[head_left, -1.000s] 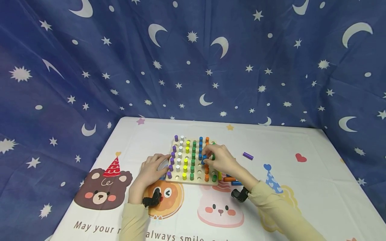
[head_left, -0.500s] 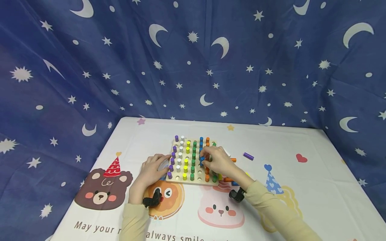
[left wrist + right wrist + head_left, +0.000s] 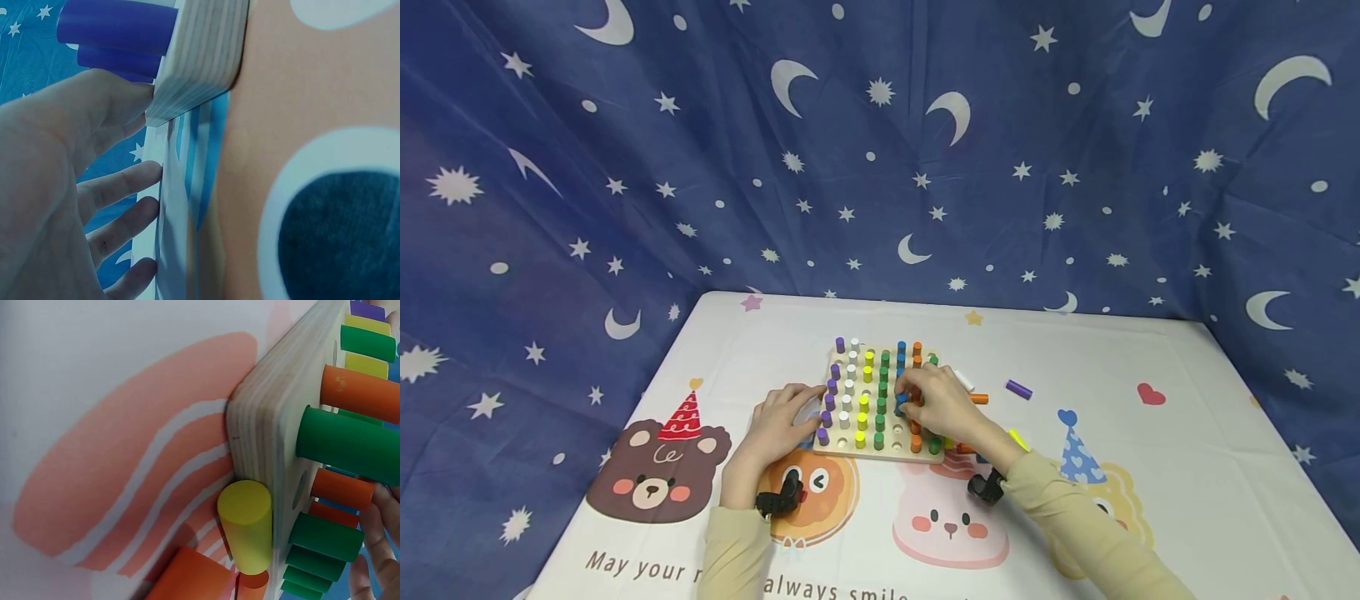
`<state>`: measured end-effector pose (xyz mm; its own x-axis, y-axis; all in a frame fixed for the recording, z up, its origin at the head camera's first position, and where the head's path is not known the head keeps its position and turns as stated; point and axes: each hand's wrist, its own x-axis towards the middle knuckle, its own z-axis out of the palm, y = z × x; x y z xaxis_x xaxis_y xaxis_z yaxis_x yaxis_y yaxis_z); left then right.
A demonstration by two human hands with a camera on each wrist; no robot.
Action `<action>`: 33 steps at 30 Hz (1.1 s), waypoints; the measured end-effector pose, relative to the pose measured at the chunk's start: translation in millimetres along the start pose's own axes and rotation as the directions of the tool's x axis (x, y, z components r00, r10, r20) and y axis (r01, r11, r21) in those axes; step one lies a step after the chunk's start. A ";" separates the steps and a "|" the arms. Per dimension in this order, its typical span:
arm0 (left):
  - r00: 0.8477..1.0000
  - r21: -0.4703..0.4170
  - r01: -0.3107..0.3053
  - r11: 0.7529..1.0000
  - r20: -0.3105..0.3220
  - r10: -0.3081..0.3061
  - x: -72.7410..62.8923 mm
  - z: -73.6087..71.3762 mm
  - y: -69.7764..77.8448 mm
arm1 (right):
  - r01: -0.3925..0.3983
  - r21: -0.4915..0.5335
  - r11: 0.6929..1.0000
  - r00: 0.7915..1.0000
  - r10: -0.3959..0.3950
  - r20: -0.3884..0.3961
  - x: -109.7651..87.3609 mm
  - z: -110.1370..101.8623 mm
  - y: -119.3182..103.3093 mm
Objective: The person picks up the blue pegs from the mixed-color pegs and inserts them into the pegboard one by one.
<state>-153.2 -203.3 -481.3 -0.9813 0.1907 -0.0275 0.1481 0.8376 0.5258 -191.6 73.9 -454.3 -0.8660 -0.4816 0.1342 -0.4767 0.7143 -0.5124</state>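
Note:
A pale wooden peg board (image 3: 889,453) lies on the table, with upright pegs standing in columns of purple, white, yellow, green, blue and orange, plus more green at the right. My right hand (image 3: 947,408) pinches a blue peg (image 3: 901,406) over the blue column; whether its lower end sits inside a hole is hidden. Bare holes show in front of it. My left hand (image 3: 777,423) rests against the board's left edge, its thumb touching the side near the purple pegs (image 3: 119,28) and its other fingers extended, as the left wrist view shows.
Loose pegs lie right of the board: a purple peg (image 3: 1018,389), a white peg (image 3: 963,381), an orange peg (image 3: 977,399) and others partly under my right forearm. A yellow peg (image 3: 245,534) lies close against the board's side. A starry blue curtain (image 3: 880,167) hangs behind.
My right hand has moved slightly left and towards me, bringing the blue peg from a tilted pose to nearly upright at the column. My left hand keeps its place.

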 end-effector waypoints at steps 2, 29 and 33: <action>1.000 -0.001 0.002 1.000 0.002 -0.002 0.1 0.0 0.4 | -0.001 -0.010 1.000 1.000 0.001 -0.003 -0.4 0.2 -0.2; 0.997 -0.025 -0.038 0.999 -0.062 0.037 -3.5 -1.3 3.4 | 0.018 -0.049 0.999 1.000 -0.017 0.015 0.5 1.1 -0.5; 0.999 -0.017 -0.028 0.999 -0.046 0.027 -3.1 -1.6 3.6 | 0.032 -0.049 0.998 0.999 -0.031 0.024 0.2 0.3 0.0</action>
<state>-149.8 -201.7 -477.9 -0.9816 0.1893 0.0260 0.1731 0.8231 0.5409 -191.8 73.6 -454.6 -0.8471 -0.5153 0.1299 -0.5109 0.7226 -0.4657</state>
